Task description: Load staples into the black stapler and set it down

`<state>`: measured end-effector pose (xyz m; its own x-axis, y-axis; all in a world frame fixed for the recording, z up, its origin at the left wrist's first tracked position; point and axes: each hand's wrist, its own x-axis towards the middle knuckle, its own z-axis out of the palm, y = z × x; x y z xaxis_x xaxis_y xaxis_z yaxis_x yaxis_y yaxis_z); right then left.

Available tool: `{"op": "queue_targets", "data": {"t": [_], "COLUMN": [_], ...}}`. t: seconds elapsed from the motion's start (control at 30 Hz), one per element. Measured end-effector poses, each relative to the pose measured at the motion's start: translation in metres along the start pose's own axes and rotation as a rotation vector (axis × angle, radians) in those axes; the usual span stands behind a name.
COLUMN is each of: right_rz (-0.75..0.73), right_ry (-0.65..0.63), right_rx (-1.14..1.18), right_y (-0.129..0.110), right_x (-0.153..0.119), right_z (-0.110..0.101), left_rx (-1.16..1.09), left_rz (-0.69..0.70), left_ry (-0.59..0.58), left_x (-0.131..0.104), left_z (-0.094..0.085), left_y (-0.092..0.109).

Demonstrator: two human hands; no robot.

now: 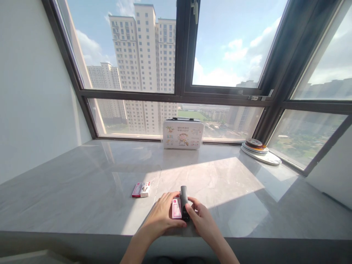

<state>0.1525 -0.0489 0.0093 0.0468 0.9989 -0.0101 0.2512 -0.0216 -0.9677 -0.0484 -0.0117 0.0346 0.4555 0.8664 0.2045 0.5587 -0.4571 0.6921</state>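
Near the front of the sill, a black stapler (184, 201) stands lengthwise, pointing away from me. Against its left side is a small white and pink-red box (176, 208). My left hand (164, 212) curves around the box from the left, fingers at its far end and thumb across the near end, by the stapler's base. From the right, my right hand (200, 214) grips the stapler, with the thumb on its side and the fingers behind. The undersides of both things are hidden. Ahead to the left lie two more small boxes, one red-edged (136, 190) and one white (145, 189), side by side.
The glossy grey marble sill (82, 198) ends at a front edge close to me. A white carrying case (183, 137) with cartoon prints stands against the window. A stack of plates or lids (257, 149) sits in the right corner. Sunlight falls across the middle.
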Motion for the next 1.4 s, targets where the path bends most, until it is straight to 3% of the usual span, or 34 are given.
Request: {"op": "queue_targets", "data": {"t": [0.1,0.17,0.23,0.27,0.37,0.5,0.63,0.77,0.93,1.03,1.2,1.4], "right_rz": [0.069,0.092,0.101,0.106,0.116,0.09,0.079,0.084,0.039,0.013,-0.092,-0.145], "right_ry": [0.051,0.03,0.01,0.009,0.033,0.046,0.035,0.023,-0.04,-0.09,-0.168,-0.167], "right_rx": [0.07,0.131,0.171,0.176,0.142,0.089,0.064,0.027,-0.048,-0.105,-0.222,-0.352], "right_y": [0.001,0.002,0.002,0.002,0.001,0.001,0.001,-0.004,-0.012,-0.014,-0.017,-0.023], "right_x": [-0.001,-0.001,-0.001,-0.001,-0.001,-0.001,-0.002,-0.007,-0.016,-0.019,-0.015,-0.011], "right_z": [0.001,0.001,0.002,0.002,0.003,0.001,0.001,0.0,-0.002,-0.002,-0.003,-0.003], "left_rx": [0.028,0.105,0.218,0.297,0.472,0.494,0.344,0.163,-0.074,-0.117,-0.204,-0.315], "left_rz": [0.072,0.043,-0.076,-0.147,-0.305,-0.34,-0.226,-0.18,-0.131,-0.13,-0.09,-0.063], "left_ry": [0.227,0.472,0.637,0.642,0.448,0.336,0.272,0.244,0.194,0.113,-0.031,-0.081], "left_x": [-0.002,-0.003,-0.005,-0.007,-0.018,-0.044,-0.072,-0.084,-0.059,-0.036,-0.012,-0.005], "left_z": [-0.023,-0.047,-0.071,-0.08,-0.093,-0.089,-0.087,-0.076,-0.041,-0.027,-0.02,-0.015], "left_y": [-0.009,-0.03,-0.06,-0.076,-0.115,-0.133,-0.125,-0.094,-0.032,-0.008,-0.002,-0.012]}}
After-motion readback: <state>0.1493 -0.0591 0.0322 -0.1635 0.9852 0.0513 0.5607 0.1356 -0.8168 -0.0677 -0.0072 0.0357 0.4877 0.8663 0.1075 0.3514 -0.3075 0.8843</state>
